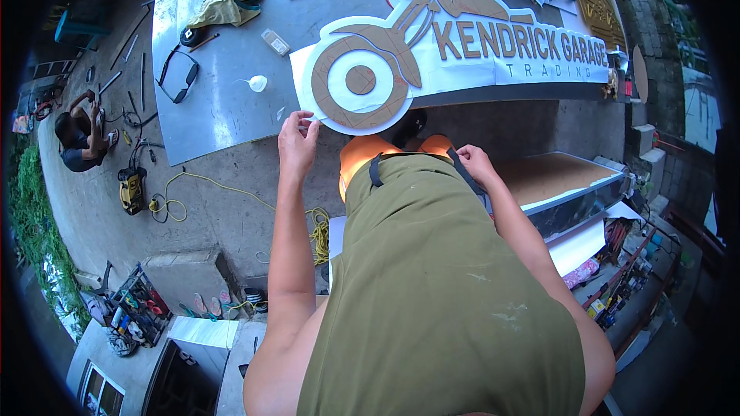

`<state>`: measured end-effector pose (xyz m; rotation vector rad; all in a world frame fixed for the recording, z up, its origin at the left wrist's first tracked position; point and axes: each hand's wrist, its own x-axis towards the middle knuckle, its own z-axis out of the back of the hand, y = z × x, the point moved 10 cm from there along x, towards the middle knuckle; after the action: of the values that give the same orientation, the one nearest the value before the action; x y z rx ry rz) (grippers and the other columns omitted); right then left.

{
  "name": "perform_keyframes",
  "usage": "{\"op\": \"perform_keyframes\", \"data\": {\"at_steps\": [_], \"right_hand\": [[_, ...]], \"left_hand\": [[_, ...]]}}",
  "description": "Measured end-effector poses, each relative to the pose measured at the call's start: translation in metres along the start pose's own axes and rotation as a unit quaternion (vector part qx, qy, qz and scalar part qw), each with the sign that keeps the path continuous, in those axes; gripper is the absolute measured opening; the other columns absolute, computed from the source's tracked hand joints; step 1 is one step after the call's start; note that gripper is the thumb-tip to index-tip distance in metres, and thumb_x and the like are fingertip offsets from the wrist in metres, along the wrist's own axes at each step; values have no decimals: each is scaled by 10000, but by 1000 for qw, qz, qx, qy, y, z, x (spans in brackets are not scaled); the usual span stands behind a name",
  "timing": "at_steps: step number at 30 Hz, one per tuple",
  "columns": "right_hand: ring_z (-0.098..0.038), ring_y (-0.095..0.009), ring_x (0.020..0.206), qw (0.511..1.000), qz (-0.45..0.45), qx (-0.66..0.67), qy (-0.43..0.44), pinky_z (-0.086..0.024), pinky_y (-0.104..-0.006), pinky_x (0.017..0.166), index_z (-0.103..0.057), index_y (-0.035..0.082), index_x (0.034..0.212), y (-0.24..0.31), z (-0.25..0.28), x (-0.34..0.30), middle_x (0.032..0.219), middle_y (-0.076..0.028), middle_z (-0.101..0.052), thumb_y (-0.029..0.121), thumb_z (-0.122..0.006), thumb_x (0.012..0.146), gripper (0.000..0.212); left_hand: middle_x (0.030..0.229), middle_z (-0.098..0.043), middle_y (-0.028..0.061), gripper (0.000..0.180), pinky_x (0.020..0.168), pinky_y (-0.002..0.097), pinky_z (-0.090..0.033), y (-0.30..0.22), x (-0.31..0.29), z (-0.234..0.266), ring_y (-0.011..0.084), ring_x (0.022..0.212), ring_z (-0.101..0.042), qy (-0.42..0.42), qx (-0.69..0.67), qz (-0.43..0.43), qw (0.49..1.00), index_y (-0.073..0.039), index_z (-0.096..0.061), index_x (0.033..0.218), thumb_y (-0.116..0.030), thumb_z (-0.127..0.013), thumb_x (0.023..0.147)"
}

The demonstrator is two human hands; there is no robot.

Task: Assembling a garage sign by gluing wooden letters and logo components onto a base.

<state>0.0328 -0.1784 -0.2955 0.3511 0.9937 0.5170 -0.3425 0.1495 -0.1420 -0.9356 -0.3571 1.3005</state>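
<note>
A white sign point(336, 83) with a brown motorcycle cutout and brown raised letters lies at the table's near edge. Under it is a white paper sheet point(299, 77). My left hand point(297, 145) is at that sheet's near left corner, just beside the front wheel shape, its fingers curled and pinching the paper's edge. Down by my waist, my right hand point(475, 165) has its fingertips closed on a dark strap point(464, 172) against my olive green top point(432, 262). Its palm side is hidden.
The grey metal table point(223, 108) carries dark glasses point(185, 85), a tape measure point(191, 35), a yellowish cloth bag point(223, 1) and a small white box point(275, 41). A framed brown panel point(566, 177) stands low at right. A yellow cord point(223, 179) crosses the floor; a person point(79, 135) crouches far left.
</note>
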Motion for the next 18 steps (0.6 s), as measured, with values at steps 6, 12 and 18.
{"op": "perform_keyframes", "data": {"at_steps": [6,12,18], "right_hand": [[-739,-186,841,1000,1,-10,-2,-586,-351,816,-758,19,1053,3,1,-1,920,-112,-778,189,-739,934,208],[-740,-189,851,1000,-4,-7,-4,-587,-357,824,-752,15,1055,4,3,-3,930,-116,-779,171,-729,941,194],[-740,-187,845,1000,-9,-7,-1,-586,-355,816,-752,11,1050,7,2,-6,929,-119,-781,192,-741,941,212]], "left_hand": [[971,-696,124,249,778,365,-574,2,0,0,206,805,-695,0,0,0,1000,-5,-683,1159,-157,-714,964],[977,-695,126,248,779,368,-574,0,1,-1,208,807,-696,3,-1,0,1000,-6,-686,1155,-160,-715,963],[977,-694,126,250,784,372,-574,4,1,-1,212,809,-696,6,1,5,1000,-10,-688,1157,-162,-719,961]]}}
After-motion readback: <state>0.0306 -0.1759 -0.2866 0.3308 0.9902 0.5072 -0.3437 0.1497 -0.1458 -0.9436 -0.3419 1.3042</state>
